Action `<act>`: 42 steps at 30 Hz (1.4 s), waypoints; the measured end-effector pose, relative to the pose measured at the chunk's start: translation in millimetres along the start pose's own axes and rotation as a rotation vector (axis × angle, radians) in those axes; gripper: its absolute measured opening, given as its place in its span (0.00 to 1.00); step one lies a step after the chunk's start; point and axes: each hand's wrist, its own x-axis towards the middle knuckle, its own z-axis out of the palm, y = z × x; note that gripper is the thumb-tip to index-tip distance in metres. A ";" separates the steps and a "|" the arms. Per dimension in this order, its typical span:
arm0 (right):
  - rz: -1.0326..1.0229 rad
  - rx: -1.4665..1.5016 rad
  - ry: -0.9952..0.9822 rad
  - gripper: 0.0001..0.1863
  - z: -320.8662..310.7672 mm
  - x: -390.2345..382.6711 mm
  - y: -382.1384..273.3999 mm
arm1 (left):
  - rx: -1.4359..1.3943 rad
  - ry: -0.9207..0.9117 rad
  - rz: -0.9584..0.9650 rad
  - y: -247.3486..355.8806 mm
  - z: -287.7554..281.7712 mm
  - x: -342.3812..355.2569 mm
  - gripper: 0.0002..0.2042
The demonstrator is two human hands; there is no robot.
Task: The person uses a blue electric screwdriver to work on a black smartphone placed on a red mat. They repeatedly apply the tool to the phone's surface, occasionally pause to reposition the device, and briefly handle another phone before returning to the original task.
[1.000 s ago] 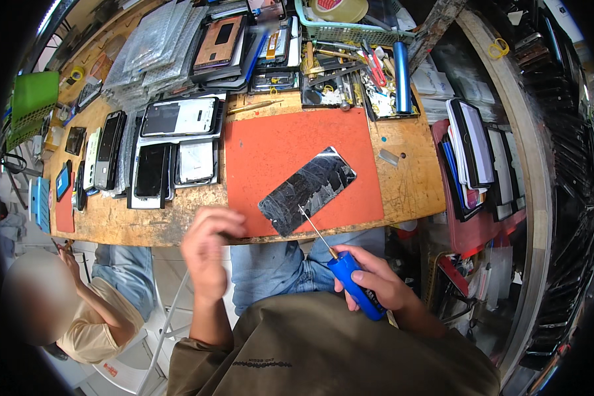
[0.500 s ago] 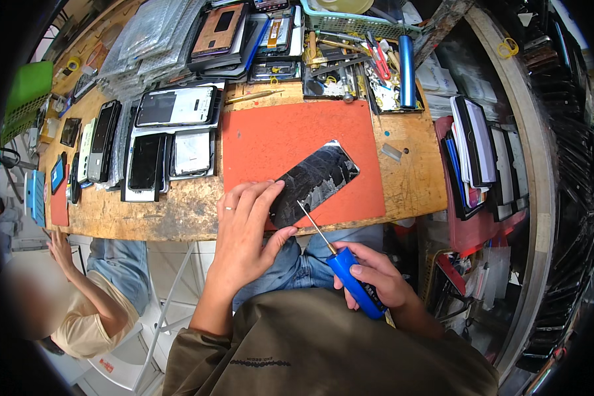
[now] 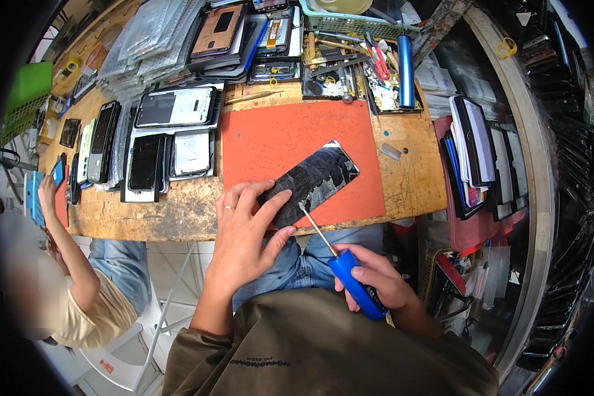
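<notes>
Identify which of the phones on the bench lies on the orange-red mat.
The dark phone with the patchy, torn-looking surface, under the fingers of the left hand. The other phones lie off the mat.

A dark, glossy, rectangular phone panel [image 3: 327, 170], its face patchy and cracked-looking, lies slantwise on an orange-red mat [image 3: 290, 135]. A blue cylindrical tool [image 3: 354, 282] slants toward it, thin metal shaft [image 3: 319, 231] reaching the panel's near edge.

Your tool [image 3: 355, 282] is bright blue with a silvery shaft [image 3: 319, 234], your phone panel [image 3: 310, 170] black, jaggedly patched with grey, your mat [image 3: 277, 138] orange-red; your table [image 3: 165, 221] is tan, stained dark, your jeans [image 3: 300, 263] faded blue, your shirt [image 3: 350, 356] dark olive, the basket [image 3: 363, 28] mint green
</notes>
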 end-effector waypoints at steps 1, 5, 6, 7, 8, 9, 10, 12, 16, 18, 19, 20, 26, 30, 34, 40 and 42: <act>0.011 -0.012 -0.008 0.35 0.3 0.1 -0.1 | 0.009 -0.002 -0.004 1.4 -1.0 0.8 0.25; 0.019 -0.003 -0.013 0.35 4.5 0.5 1.5 | 0.057 0.017 -0.017 4.0 0.6 10.7 0.16; 0.016 0.002 -0.005 0.35 5.3 0.8 1.9 | 0.059 0.022 -0.017 3.4 2.7 14.6 0.14; 0.014 0.015 0.000 0.35 5.8 1.5 2.4 | 0.055 0.045 -0.013 2.2 5.8 19.4 0.13; 0.011 0.028 0.005 0.35 5.9 2.2 2.7 | 0.038 0.073 -0.011 0.5 9.2 24.3 0.13; 0.002 0.025 0.011 0.35 5.3 2.4 2.5 | 0.058 0.086 0.000 -0.9 12.4 28.3 0.13; -0.007 0.023 0.017 0.35 4.1 2.5 1.9 | 0.064 0.105 0.008 -2.4 15.7 32.3 0.13; -0.020 0.021 0.021 0.35 3.3 2.2 2.0 | 0.071 0.127 0.019 -4.1 19.8 36.5 0.14; -0.020 0.020 0.018 0.35 3.2 2.0 1.9 | 0.062 0.137 0.013 -2.2 21.2 38.7 0.15; -0.015 0.022 0.018 0.35 4.0 2.5 1.9 | 0.065 0.125 -0.002 0.2 20.1 38.7 0.15; -0.015 0.026 0.017 0.35 4.5 2.7 2.1 | 0.071 0.112 -0.012 1.4 19.5 38.8 0.15; -0.015 0.029 0.016 0.35 4.8 3.0 2.3 | 0.076 0.105 -0.019 2.3 19.2 39.1 0.15; -0.022 0.025 0.048 0.33 1.2 2.8 2.7 | 0.039 0.074 -0.029 0.4 18.9 39.2 0.13; -0.072 0.039 0.038 0.33 -0.9 3.8 4.9 | 0.090 0.052 0.004 -2.8 18.3 37.9 0.16; -0.058 0.031 0.044 0.33 -3.6 2.9 3.9 | 0.093 0.057 -0.008 -0.9 18.6 40.5 0.17; -0.018 0.019 0.025 0.34 -2.6 0.9 3.0 | 0.066 0.064 -0.066 6.3 22.1 41.7 0.15; -0.015 0.016 0.014 0.34 -2.7 0.0 1.8 | 0.064 0.072 -0.049 4.1 22.4 41.9 0.16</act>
